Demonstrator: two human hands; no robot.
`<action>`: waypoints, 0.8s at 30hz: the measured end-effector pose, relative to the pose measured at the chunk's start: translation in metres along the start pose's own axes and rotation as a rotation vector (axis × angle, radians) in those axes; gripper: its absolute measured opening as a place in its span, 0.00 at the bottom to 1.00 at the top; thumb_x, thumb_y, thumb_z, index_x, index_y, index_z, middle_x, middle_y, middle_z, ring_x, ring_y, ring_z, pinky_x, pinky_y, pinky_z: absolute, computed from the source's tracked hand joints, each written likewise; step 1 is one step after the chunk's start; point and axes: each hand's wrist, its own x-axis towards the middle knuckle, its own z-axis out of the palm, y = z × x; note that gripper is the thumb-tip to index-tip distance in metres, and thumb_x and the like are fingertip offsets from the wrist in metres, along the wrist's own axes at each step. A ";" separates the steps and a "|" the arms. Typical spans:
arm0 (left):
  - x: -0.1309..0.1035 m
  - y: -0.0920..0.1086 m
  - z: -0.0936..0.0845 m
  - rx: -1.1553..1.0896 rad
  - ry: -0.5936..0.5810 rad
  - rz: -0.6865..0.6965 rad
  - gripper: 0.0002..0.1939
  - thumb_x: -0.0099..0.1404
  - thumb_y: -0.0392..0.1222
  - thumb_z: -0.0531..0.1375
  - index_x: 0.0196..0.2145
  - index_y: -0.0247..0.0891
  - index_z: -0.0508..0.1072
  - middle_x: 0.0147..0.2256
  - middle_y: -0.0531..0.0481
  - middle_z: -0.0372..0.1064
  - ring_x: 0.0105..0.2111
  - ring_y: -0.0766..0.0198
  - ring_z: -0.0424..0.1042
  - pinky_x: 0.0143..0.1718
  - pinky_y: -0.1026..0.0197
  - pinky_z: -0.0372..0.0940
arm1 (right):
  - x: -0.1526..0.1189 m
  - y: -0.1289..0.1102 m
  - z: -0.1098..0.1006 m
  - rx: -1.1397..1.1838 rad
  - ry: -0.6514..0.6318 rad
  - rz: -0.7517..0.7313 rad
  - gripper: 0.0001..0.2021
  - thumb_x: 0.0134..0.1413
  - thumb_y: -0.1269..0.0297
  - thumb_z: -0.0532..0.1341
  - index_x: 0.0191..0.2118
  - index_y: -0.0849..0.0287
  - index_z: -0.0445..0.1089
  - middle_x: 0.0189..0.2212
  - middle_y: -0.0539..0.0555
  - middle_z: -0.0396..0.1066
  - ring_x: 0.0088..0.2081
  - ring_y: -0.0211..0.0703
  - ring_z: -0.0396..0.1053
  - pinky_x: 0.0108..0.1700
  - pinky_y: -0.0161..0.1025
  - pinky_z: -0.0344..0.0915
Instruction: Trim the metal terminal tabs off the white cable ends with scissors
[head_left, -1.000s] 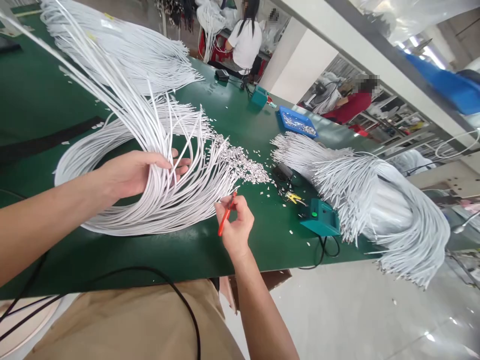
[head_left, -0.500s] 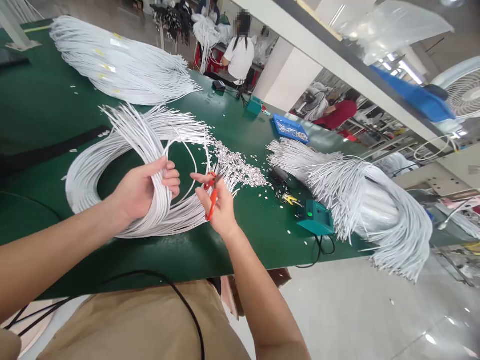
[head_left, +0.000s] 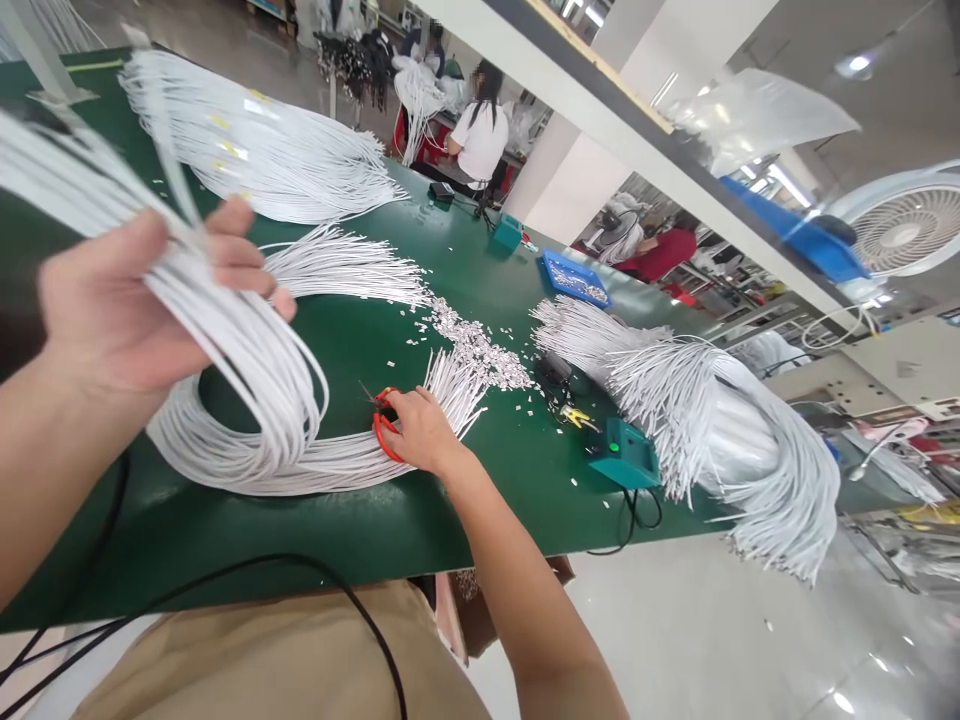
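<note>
White cables (head_left: 236, 345) between thumb (head_left: 127, 245) and fingers (head_left: 238, 250) of the left hand (head_left: 127, 310).

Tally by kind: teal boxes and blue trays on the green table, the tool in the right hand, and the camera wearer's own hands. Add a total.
Teal boxes: 2
Blue tray: 1
Red-handled tool: 1
Hands, left hand and right hand: 2
Total: 6

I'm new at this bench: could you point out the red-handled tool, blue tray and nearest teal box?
Red-handled tool (head_left: 382, 441), head view: on its lower handle.
Blue tray (head_left: 574, 264), head view: on its far inner wall.
Nearest teal box (head_left: 627, 460), head view: on the middle of its body.
</note>
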 end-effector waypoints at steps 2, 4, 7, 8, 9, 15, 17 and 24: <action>0.008 0.000 0.023 -0.256 -0.196 0.043 0.15 0.61 0.48 0.57 0.42 0.37 0.72 0.27 0.53 0.62 0.27 0.69 0.61 0.43 0.55 0.64 | -0.002 -0.001 0.001 0.003 -0.040 0.057 0.08 0.59 0.61 0.55 0.40 0.59 0.65 0.28 0.52 0.73 0.34 0.43 0.70 0.54 0.44 0.57; 0.021 -0.003 0.042 -0.327 -0.294 0.023 0.10 0.59 0.41 0.61 0.39 0.35 0.73 0.30 0.51 0.66 0.28 0.69 0.64 0.45 0.55 0.65 | -0.008 -0.004 0.003 -0.005 -0.032 0.110 0.09 0.60 0.60 0.54 0.39 0.59 0.66 0.26 0.52 0.71 0.31 0.43 0.69 0.48 0.42 0.60; 0.046 -0.018 0.060 -0.195 -0.310 -0.136 0.07 0.60 0.32 0.61 0.38 0.33 0.73 0.32 0.50 0.70 0.32 0.68 0.70 0.47 0.56 0.65 | -0.025 -0.008 0.003 0.091 -0.013 0.218 0.10 0.59 0.58 0.55 0.39 0.58 0.67 0.27 0.53 0.71 0.30 0.44 0.68 0.38 0.40 0.60; 0.054 -0.025 0.064 -0.144 -0.312 -0.201 0.06 0.60 0.31 0.61 0.37 0.32 0.73 0.33 0.49 0.71 0.34 0.67 0.71 0.48 0.56 0.65 | -0.030 -0.008 0.002 0.178 -0.020 0.273 0.10 0.58 0.58 0.56 0.39 0.57 0.67 0.27 0.53 0.71 0.30 0.44 0.68 0.36 0.39 0.60; 0.061 -0.033 0.067 -0.111 -0.316 -0.257 0.06 0.60 0.32 0.61 0.38 0.31 0.74 0.33 0.49 0.72 0.34 0.66 0.72 0.47 0.56 0.66 | -0.035 -0.006 -0.001 0.293 -0.019 0.330 0.09 0.56 0.57 0.57 0.37 0.56 0.67 0.26 0.51 0.71 0.29 0.43 0.68 0.35 0.38 0.60; 0.075 -0.088 0.089 0.022 -0.349 -0.345 0.18 0.51 0.31 0.68 0.41 0.35 0.73 0.24 0.53 0.70 0.25 0.66 0.70 0.30 0.62 0.66 | -0.024 0.035 -0.035 1.231 0.412 0.546 0.14 0.47 0.53 0.66 0.26 0.58 0.66 0.19 0.46 0.66 0.23 0.36 0.66 0.31 0.35 0.62; 0.071 -0.102 0.095 0.082 -0.377 -0.349 0.23 0.49 0.34 0.70 0.44 0.37 0.72 0.25 0.54 0.70 0.24 0.67 0.69 0.27 0.64 0.63 | -0.009 0.054 -0.047 1.398 0.561 0.487 0.18 0.48 0.53 0.66 0.19 0.58 0.63 0.14 0.45 0.62 0.20 0.34 0.61 0.32 0.36 0.63; 0.067 -0.132 0.094 0.213 -0.384 -0.381 0.15 0.48 0.42 0.70 0.32 0.36 0.72 0.24 0.55 0.68 0.24 0.67 0.66 0.28 0.64 0.60 | 0.051 0.081 -0.048 1.574 0.581 0.528 0.19 0.44 0.48 0.66 0.23 0.61 0.70 0.21 0.49 0.67 0.20 0.33 0.61 0.26 0.35 0.57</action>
